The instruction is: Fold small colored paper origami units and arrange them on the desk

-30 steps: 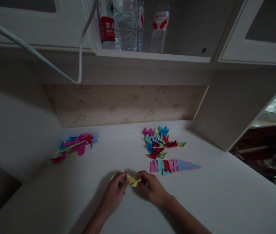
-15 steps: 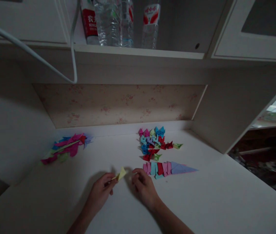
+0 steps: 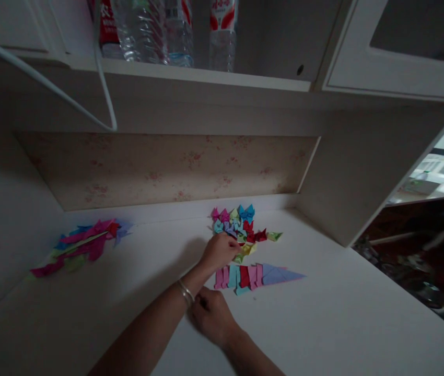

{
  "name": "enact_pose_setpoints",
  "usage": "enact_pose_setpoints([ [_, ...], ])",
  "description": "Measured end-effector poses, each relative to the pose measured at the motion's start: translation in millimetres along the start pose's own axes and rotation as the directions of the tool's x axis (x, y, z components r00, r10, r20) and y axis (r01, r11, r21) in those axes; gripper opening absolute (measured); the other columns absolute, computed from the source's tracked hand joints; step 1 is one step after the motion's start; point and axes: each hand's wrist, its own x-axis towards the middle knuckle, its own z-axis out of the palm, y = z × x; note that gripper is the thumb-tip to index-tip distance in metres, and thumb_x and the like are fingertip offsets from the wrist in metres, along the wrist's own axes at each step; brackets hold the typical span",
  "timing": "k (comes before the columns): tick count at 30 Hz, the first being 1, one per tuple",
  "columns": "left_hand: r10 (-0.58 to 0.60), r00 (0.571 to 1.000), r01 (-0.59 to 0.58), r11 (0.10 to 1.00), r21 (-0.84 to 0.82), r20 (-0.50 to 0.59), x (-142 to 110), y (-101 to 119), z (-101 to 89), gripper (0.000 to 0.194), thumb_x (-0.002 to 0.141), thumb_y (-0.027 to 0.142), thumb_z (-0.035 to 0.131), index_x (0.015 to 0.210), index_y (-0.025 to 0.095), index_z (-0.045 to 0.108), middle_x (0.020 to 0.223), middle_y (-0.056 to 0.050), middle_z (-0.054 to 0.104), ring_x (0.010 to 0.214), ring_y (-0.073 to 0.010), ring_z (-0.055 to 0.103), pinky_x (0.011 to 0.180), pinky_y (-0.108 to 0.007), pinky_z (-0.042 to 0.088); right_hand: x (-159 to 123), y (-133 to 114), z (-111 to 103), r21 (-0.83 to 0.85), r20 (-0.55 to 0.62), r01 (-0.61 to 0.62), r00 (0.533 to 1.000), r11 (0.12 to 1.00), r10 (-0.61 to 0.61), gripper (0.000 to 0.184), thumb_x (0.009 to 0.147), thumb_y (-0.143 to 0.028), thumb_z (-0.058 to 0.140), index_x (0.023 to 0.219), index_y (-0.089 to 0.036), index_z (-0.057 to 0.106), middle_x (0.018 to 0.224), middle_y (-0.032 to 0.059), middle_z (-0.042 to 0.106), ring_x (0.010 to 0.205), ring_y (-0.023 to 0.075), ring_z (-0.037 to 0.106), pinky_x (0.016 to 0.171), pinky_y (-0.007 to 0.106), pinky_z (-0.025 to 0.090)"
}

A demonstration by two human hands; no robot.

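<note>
My left hand [image 3: 222, 249], with a bracelet [image 3: 186, 292] at its wrist, reaches to the pile of small folded-paper origami pieces [image 3: 235, 228]. Its closed fingertips are at a yellow origami piece [image 3: 248, 249] at the near side of the pile. A green piece [image 3: 238, 258] lies partly behind the hand. My right hand [image 3: 213, 317] is low on the table, fingers curled, with nothing visible in them; the left forearm crosses just beside it. A row of pink, teal and red folded papers ending in a lilac point [image 3: 282, 275] lies right of the hands.
A heap of flat coloured papers [image 3: 89, 243] lies at the left by the wall. White side panels [image 3: 335, 172] and a floral backboard [image 3: 183, 167] close in the white table [image 3: 304, 334]. Overhead are a shelf with plastic bottles [image 3: 222, 39] and a hanging white cable [image 3: 69, 102].
My left hand has carried the yellow piece forward and right, from in front of me to the pile. My right hand has moved slightly left and nearer, its fingers more curled. The view has shifted right.
</note>
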Motion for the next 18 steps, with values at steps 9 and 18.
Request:
enact_pose_setpoints([
  [9,-0.137,0.987,0.121,0.977,0.175,0.086,45.8,17.2,50.2,0.024,0.081,0.023,0.053,0.091,0.022,0.076,0.095,-0.008,0.074,0.091,-0.0201,0.067,0.076,-0.024,0.048,0.6,-0.3,-3.2,0.181,0.03,0.083,0.996,0.98,-0.09,0.028,0.076,-0.008,0.052,0.089,-0.024,0.071,0.094,-0.001,0.073,0.086,0.0188,0.067,0.078,0.026,0.049],
  [18,-0.111,0.987,0.071,0.948,0.31,0.113,43.8,12.2,52.0,0.026,0.08,0.019,0.051,0.093,0.014,0.073,0.1,-0.016,0.071,0.095,-0.0279,0.066,0.081,-0.034,0.05,0.1,2.9,-2.9,-0.068,0.103,-0.003,0.995,0.998,0.01,0.025,0.076,-0.009,0.052,0.087,-0.022,0.071,0.097,0.0009,0.074,0.086,0.0207,0.067,0.075,0.026,0.05],
])
